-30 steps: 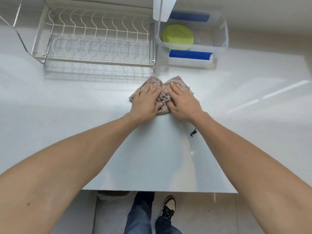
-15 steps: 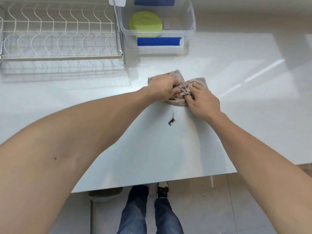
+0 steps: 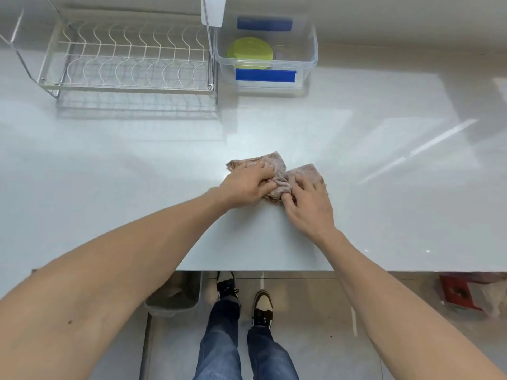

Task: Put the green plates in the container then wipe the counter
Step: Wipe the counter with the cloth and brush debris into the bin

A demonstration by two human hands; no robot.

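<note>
The green plates [image 3: 249, 53] already lie stacked inside the clear plastic container [image 3: 311, 60], which stands at the back of the counter [image 3: 109, 165] just beside the wire dish rack [image 3: 129, 54]. The rack's slots look empty, so the first half of the task appears finished. How many plates are in the stack cannot be told from above.

What remains is the wiping — and that is under way. A pinkish-brown cloth [image 3: 275, 167] lies bunched on the glossy white counter, well in front of the container. The left hand [image 3: 247, 185] presses down on its left part with fingers curled, gathering folds of fabric beneath them. The right hand [image 3: 308, 204] rests on the right part, fingers bent and pinching the crumpled middle. Both hands have hold of the cloth and nothing else.

No crumbs or stains show on the visible surface, though glare covers the right side. Judging by this, the job seems near its end — perhaps a few more passes over the far areas remain.
</note>
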